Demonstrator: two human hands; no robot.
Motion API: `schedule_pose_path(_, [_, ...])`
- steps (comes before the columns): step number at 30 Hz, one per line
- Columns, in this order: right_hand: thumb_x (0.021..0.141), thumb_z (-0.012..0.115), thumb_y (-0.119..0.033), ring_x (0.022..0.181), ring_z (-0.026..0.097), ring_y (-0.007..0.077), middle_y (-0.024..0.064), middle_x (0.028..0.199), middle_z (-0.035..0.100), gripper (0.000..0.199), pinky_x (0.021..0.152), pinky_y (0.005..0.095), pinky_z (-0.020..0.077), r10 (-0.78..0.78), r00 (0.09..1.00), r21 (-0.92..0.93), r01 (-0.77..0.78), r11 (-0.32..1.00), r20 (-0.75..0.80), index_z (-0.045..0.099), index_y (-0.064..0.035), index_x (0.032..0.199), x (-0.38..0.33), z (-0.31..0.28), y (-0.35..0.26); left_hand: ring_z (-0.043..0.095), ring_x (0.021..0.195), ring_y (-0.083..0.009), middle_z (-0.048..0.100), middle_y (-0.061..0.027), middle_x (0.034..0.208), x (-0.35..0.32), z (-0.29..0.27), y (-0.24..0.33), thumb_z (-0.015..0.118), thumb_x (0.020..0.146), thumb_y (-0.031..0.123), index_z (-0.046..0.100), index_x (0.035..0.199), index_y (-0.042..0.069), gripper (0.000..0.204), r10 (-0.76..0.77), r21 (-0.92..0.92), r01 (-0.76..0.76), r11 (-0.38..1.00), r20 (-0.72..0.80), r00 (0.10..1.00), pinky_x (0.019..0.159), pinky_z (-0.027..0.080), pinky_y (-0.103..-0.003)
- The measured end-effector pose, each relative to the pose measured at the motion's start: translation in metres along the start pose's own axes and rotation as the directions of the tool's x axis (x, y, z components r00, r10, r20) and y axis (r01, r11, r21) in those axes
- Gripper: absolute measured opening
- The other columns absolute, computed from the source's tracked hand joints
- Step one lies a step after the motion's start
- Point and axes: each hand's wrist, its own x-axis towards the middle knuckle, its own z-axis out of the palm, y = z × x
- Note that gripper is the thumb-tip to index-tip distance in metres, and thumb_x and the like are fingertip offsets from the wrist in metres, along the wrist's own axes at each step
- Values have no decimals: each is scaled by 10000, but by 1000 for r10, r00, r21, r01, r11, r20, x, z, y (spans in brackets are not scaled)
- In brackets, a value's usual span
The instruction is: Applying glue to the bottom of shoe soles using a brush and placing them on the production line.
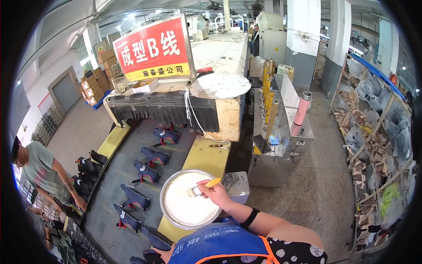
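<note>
My right hand [213, 193] is closed round the yellow handle of a flat paintbrush [193, 192]. The brush's bristles touch the white liquid in a round metal bowl [163, 207], which stands on the yellow side ledge of the conveyor. Low in the picture, my left hand [165, 254] grips a dark shoe [151, 256] at the conveyor's near end; the blue apron and the picture's edge hide part of that hand. Just beyond it lies another navy shoe upper [156, 238].
Several navy shoe uppers with red trim [135, 196] lie along the grey conveyor belt [105, 185]. Across it, another person [48, 171] handles dark shoes. A metal canister [237, 185] stands right of the bowl. Farther right are a steel cabinet [272, 169] and a loaded rack [373, 163].
</note>
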Motion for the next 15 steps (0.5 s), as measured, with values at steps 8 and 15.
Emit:
schedule_pose_path(8, [955,664,-260,740,643,105,34,926,640,288,671,241,552,259,966,361,-242,901,0,618,-27,1116,-6,6,0,530,1152,-310,481,-233,1317,37,46,-112,770,704,184,170,1545,96,1037,-57,-453,80,888,65,996,963,434,-471])
schedule_pose_path(15, [914,689,-161,680,576,77,14,829,617,141,613,230,502,115,993,115,-114,987,-5,632,-40,959,9,-7,39,631,821,-201,637,-43,928,3,-51,6,733,773,140,470,1367,117,650,97,-801,568,188,590,801,763,526,-341])
